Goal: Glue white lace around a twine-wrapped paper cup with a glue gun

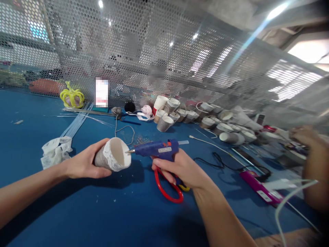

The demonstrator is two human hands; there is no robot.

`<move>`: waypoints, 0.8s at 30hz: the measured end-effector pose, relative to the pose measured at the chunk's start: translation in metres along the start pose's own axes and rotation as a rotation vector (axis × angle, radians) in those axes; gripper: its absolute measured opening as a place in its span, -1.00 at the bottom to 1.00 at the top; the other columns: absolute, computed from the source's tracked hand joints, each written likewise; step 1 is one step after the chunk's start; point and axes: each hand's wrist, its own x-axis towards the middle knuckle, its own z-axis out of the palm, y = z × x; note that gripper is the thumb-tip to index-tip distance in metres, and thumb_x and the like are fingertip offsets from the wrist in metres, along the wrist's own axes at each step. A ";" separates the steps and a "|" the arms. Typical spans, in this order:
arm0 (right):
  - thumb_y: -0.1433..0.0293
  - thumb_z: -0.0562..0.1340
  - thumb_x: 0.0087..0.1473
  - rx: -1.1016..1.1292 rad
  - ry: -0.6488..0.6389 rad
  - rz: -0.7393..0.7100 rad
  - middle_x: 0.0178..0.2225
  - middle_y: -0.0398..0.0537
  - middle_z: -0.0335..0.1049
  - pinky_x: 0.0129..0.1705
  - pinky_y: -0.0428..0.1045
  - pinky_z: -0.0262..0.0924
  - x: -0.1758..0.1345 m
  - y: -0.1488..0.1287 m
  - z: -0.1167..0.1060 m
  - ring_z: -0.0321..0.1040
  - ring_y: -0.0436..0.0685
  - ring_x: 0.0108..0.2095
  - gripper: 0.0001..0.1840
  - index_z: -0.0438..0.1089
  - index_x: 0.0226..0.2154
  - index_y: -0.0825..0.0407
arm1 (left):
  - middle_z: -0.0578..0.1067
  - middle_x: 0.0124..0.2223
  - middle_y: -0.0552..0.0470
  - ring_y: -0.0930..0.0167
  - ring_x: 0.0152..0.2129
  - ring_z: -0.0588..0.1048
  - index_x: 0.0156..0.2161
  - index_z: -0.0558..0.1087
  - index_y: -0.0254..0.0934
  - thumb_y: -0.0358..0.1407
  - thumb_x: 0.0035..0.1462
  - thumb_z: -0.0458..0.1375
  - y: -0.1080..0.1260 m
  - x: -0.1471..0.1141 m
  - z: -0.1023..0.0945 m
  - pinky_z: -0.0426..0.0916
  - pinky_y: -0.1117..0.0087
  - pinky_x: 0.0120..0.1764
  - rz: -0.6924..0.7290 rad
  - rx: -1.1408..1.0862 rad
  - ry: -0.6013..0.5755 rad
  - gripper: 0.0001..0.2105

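My left hand (88, 160) is wrapped round a paper cup (104, 158), covered in grey yarn with white lace near its rim. The cup is tilted, its mouth turned toward the right. In my right hand (180, 168) is a blue hot glue gun (156, 150), with a clear glue stick (183, 142) jutting from its back. The gun's metal nozzle is at the cup's rim; whether they touch I cannot tell. Red-handled scissors (168, 197) are under my right hand. White lace ribbon (56, 152) lies bunched beside my left wrist.
Several yarn-wrapped cups (165, 122) stand along the perforated metal screen (133, 51). Clear glue sticks (79, 120) and a yellow-strapped bundle (72, 96) lie at back left. A purple power strip (260, 188) with cords sits at right, near another person's arm (315, 161).
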 end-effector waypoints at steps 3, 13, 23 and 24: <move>0.29 0.19 0.03 0.034 0.025 0.003 -0.84 -0.28 0.17 -0.64 -0.19 0.04 0.003 0.003 -0.001 0.06 -0.16 -0.78 -0.75 0.36 -0.51 0.16 | 0.36 -0.13 -0.07 0.25 -0.21 0.35 0.02 0.16 -0.33 -0.22 -0.16 0.21 -0.002 -0.001 0.000 0.28 0.28 -0.14 0.051 0.031 -0.007 -0.40; 0.31 0.22 -0.03 0.310 -0.002 -0.041 -0.86 -0.29 0.10 -0.77 -0.20 -0.13 0.006 0.007 0.000 -0.05 -0.17 -0.84 -0.76 0.37 -0.55 0.16 | 0.29 0.05 -0.10 0.21 -0.05 0.29 0.09 0.07 -0.22 -0.30 -0.15 0.27 -0.006 0.001 0.006 0.24 0.32 -0.07 0.049 -0.284 -0.016 -0.32; 0.28 0.23 -0.06 0.516 -0.070 0.035 -0.86 -0.29 0.06 -0.81 -0.21 -0.19 0.016 0.018 0.011 -0.10 -0.18 -0.84 -0.74 0.39 -0.57 0.16 | 0.36 -0.03 -0.07 0.28 -0.15 0.34 0.16 0.03 -0.18 -0.35 -0.18 0.30 -0.002 0.002 0.011 0.26 0.37 -0.16 -0.015 -0.469 -0.068 -0.22; 0.29 0.23 -0.06 0.516 -0.079 0.043 -0.87 -0.29 0.05 -0.81 -0.21 -0.20 0.017 0.018 0.012 -0.11 -0.18 -0.84 -0.73 0.39 -0.59 0.17 | 0.36 -0.04 -0.07 0.29 -0.16 0.34 0.16 0.03 -0.18 -0.35 -0.19 0.30 -0.002 0.002 0.011 0.26 0.37 -0.16 -0.013 -0.472 -0.065 -0.22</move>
